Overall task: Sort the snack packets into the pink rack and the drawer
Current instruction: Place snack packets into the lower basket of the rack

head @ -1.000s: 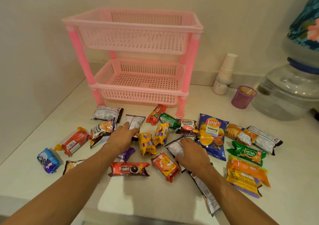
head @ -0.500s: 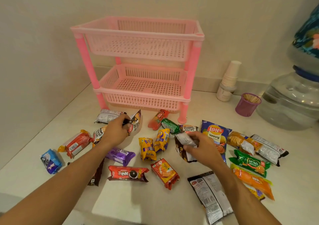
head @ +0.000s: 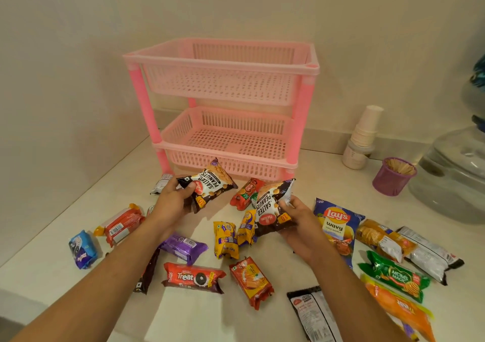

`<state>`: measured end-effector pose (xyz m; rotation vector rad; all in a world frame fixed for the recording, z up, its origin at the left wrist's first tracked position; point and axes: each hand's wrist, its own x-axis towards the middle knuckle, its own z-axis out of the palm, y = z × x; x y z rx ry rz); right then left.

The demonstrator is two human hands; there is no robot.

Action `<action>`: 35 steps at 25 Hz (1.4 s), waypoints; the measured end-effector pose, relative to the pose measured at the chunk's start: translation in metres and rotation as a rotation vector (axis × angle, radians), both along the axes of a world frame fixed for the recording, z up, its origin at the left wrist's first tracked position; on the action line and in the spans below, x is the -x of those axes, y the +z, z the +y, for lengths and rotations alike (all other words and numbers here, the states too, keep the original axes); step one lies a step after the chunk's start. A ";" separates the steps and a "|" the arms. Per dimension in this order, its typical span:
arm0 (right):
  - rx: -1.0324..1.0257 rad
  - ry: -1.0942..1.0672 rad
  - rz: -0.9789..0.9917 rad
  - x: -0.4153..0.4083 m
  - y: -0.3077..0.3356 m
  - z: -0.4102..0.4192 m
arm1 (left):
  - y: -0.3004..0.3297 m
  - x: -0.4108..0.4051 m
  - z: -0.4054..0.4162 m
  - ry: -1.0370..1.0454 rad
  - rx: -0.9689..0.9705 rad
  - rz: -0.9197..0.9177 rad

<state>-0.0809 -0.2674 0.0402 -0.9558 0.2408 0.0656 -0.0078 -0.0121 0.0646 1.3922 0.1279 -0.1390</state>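
A two-tier pink rack (head: pixel 301 121) stands against the back wall, both baskets bare. My left hand (head: pixel 172 201) holds one salted peanuts packet (head: pixel 210 184) above the counter, in front of the rack's lower basket. My right hand (head: pixel 299 226) holds a second salted peanuts packet (head: pixel 273 208), tilted upright. Several other snack packets lie spread on the white counter below: a blue Lay's bag (head: pixel 334 223), a red Treat biscuit pack (head: pixel 193 277), a purple pack (head: pixel 183 247), two yellow packs (head: pixel 225 239). No drawer is visible.
A stack of paper cups (head: pixel 363 134) and a purple toothpick holder (head: pixel 393 176) stand right of the rack. A large water jug (head: pixel 456 173) fills the right edge. Walls close the left and back. More packets lie at the right (head: pixel 393 276) and left (head: pixel 82 250).
Both hands have lifted their peanut packets off the counter and turned them label-up. The view has tilted upward, so the rack sits lower in frame.
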 end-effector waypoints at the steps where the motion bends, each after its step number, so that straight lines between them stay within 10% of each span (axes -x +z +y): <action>1: -0.065 -0.005 -0.022 -0.005 0.000 0.004 | 0.001 -0.002 0.000 0.000 0.067 0.011; 13: -0.167 -0.100 -0.051 -0.111 0.024 0.056 | 0.028 -0.111 0.036 -0.017 0.036 -0.007; 35: 0.349 -0.019 0.198 -0.344 0.037 0.080 | 0.014 -0.308 -0.009 -0.085 -0.282 0.169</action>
